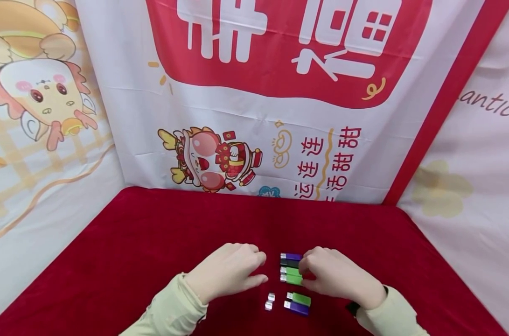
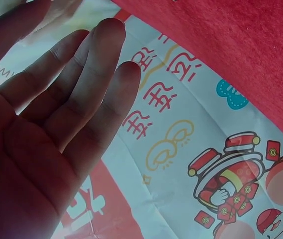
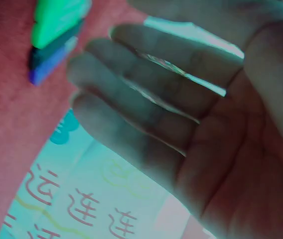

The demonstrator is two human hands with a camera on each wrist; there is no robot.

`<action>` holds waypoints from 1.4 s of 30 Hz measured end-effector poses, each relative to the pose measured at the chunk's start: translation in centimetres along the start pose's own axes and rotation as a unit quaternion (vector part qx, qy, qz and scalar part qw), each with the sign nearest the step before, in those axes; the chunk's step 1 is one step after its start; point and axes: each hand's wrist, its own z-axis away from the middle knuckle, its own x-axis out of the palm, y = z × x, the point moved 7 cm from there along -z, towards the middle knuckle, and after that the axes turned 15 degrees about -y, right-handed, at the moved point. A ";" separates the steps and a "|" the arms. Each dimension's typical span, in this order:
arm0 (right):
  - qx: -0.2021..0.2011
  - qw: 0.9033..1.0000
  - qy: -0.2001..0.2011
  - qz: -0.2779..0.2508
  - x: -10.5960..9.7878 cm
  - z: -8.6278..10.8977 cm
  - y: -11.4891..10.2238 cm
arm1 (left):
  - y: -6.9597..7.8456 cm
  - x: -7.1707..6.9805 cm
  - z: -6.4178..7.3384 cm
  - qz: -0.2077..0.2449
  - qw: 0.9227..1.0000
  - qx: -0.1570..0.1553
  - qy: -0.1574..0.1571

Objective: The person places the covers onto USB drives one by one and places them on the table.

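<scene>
1. Nearest the camera, two pale yellow-green cloth sleeves, the left sleeve (image 1: 168, 308) and the right sleeve (image 1: 390, 315), are slanting inward over a deep red, fabric-covered surface (image 1: 111, 261).
2. Left hand (image 1: 231, 270): fingers are hanging loosely extended, thumb apart; this grip is holding nothing. It is hovering left of the sticks.
3. Right hand (image 1: 338, 275): fingers are lying nearly straight, this grip also holding nothing. The right wrist view is showing bare red between its fingertips and the row.
4. Between the hands, four slim plastic USB sticks with silver metal ends are lying close side by side: a purple stick (image 1: 294, 256), a black stick (image 1: 288, 262), an upper green stick (image 1: 291, 270) and a lower green stick (image 1: 292, 279).
5. Key relation, as I am judging it: their long axes are running left to right, silver ends pointing toward the left hand. The right hand is sitting nearer, overlapping their coloured ends in the head view.
6. Closer to the camera, a separate green stick (image 1: 300, 299) and a separate purple stick (image 1: 298, 308) are lying slightly tilted, metal ends leftward.
7. Two small silver pieces (image 1: 271, 297) are lying just left of that pair, near the left thumb.
</scene>
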 end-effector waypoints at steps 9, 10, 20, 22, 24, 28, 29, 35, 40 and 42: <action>-0.023 1.000 -0.011 -0.003 0.0 0.2 -0.3 | -0.1 0.1 -0.1 0.008 1.000 -0.002 -0.004; -0.026 1.000 -0.011 0.000 0.1 0.1 -0.4 | -0.1 0.1 -0.1 0.008 1.000 -0.003 -0.004; -0.035 0.999 -0.037 0.012 2.0 -0.8 -1.0 | -0.2 0.1 0.0 0.001 1.000 -0.002 0.000; -0.034 0.998 -0.043 0.004 2.2 -0.9 -1.1 | -0.2 0.1 -0.1 0.000 1.000 -0.001 0.001; -0.034 0.998 -0.048 -0.003 2.3 -1.0 -1.2 | -0.3 0.2 -0.1 0.000 1.000 0.001 0.003; -0.041 0.998 -0.047 0.005 2.6 -1.3 -1.3 | -0.3 0.2 -0.1 -0.001 1.000 0.001 0.003; -0.042 0.998 -0.046 0.009 2.7 -1.3 -1.3 | -0.3 0.2 -0.1 -0.001 1.000 0.001 0.002; -0.039 0.998 -0.038 0.025 2.8 -1.3 -1.2 | -0.2 0.2 -0.1 0.004 1.000 0.002 -0.003; -0.037 0.998 -0.034 0.030 2.9 -1.4 -1.3 | -0.2 0.3 -0.1 0.001 1.000 0.002 -0.001; -0.038 0.998 -0.033 0.032 3.0 -1.4 -1.3 | -0.2 0.3 -0.1 0.000 1.000 0.001 0.001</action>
